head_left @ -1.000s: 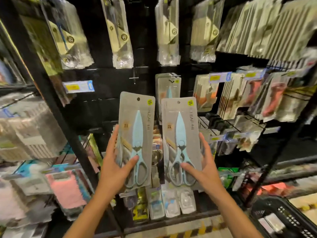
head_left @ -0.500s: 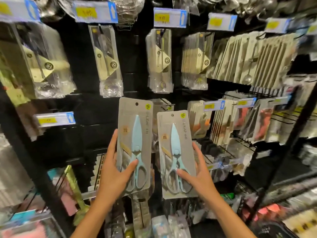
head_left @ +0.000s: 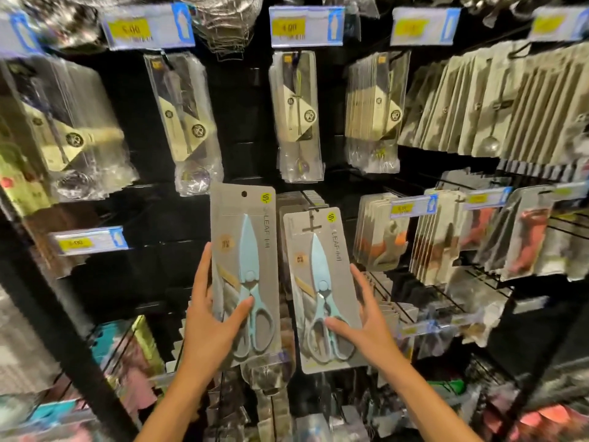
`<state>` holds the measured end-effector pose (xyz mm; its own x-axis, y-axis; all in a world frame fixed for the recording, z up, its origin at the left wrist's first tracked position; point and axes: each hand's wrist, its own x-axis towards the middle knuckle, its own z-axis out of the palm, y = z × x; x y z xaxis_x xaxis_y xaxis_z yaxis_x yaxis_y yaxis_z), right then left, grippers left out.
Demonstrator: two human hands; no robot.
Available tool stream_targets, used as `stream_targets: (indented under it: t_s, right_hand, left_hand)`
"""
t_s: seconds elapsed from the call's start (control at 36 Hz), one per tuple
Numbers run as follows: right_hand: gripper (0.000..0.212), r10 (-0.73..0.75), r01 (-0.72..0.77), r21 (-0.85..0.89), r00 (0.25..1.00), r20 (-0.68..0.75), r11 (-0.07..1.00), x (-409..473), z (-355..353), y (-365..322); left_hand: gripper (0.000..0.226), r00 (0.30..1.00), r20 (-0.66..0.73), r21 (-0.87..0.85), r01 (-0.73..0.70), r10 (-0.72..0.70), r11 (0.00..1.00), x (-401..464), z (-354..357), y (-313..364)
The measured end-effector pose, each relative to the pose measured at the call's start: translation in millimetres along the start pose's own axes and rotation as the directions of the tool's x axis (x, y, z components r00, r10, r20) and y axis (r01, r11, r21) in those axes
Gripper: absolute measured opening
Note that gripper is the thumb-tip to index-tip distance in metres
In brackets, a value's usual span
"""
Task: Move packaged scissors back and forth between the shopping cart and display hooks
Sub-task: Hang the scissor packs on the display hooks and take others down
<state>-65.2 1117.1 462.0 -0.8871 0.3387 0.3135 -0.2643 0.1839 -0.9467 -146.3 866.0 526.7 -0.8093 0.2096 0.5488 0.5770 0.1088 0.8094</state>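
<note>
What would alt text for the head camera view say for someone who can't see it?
Two bare hands each hold a grey card pack of pale blue scissors, left pack in the left hand, right pack in the right hand, up to a black display rack of hanging kitchen tools.

Warm overhead store light is falling on the display rack point(head_left: 79, 330), leaving its black back panel deep in shadow. Glare is flaring off the clear plastic packets point(head_left: 188, 122) near the top edge. Wide-angle distortion is bending the rack's uprights, and motion blur is smearing the corners, especially the lower left.
</note>
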Motion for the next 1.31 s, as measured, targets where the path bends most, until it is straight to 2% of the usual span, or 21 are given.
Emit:
stream_targets:
  t_s: [0.22,0.39,0.56,0.75,0.97,1.08,1.14,1.22,1.31]
  right_hand:
    - [0.099,-0.017,0.017,0.017,1.000,0.014,1.000,14,-3,15]
    - [0.102,0.006,0.000,-0.175,0.999,0.031,0.984,23,0,20]
    - [0.103,-0.012,0.013,-0.402,1.000,0.005,0.915,47,6,28]
    - [0.107,0.028,-0.034,-0.537,0.999,-0.020,0.843,79,18,48]
    - [0.113,0.053,-0.095,-0.606,0.995,-0.087,0.790,103,29,63]
    - [0.105,0.081,-0.113,-0.593,0.993,-0.082,0.797,102,30,61]
    - [0.098,0.016,-0.075,-0.561,0.994,-0.109,0.824,95,31,63]
    - [0.085,-0.075,0.005,-0.448,0.988,-0.138,0.894,75,38,64]
    - [0.073,-0.049,0.019,-0.278,0.994,-0.101,0.960,55,48,53]
  left_hand:
    - [0.106,1.000,0.016,0.021,0.019,-0.019,1.000,2,12,4]
    - [0.107,1.000,0.012,0.013,0.026,-0.026,1.000,4,16,5]
    - [0.106,1.000,0.001,-0.013,0.031,-0.031,0.999,4,12,4]
    - [0.105,0.998,-0.043,-0.034,0.033,-0.035,0.999,4,3,11]
    - [0.105,0.999,-0.047,-0.060,0.021,-0.024,0.998,7,-3,17]
    - [0.104,0.999,-0.049,-0.065,0.013,-0.016,0.998,9,-5,17]
    - [0.105,0.998,-0.055,-0.060,0.009,-0.012,0.998,9,-5,17]
    - [0.104,0.998,-0.060,-0.066,-0.006,0.002,0.998,10,-6,14]
    - [0.104,0.998,-0.057,-0.077,-0.006,0.001,0.997,11,-5,11]
